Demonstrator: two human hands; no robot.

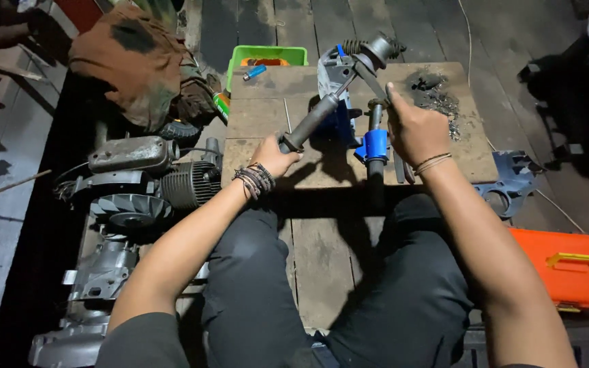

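Two hands working a long-handled wrench on a metal part over a low wooden bench.

The left hand [275, 155] is closing its fingers fully round the grey rubber grip of the wrench [322, 112], whose steel shaft is running up to a ribbed metal part [376, 49] at the bench's [267, 109] far edge. The right hand [414, 129] is pressing on a second, blue-collared tool [375, 143] near the bench's front; how far its fingers are curling I cannot tell. The wrench looks heavy, stiff and possibly greasy, so the grip end seems the safest hold. Counted: two long tools, one bench, one green tray [267, 56] behind it, one orange toolbox [567, 266] to its right.
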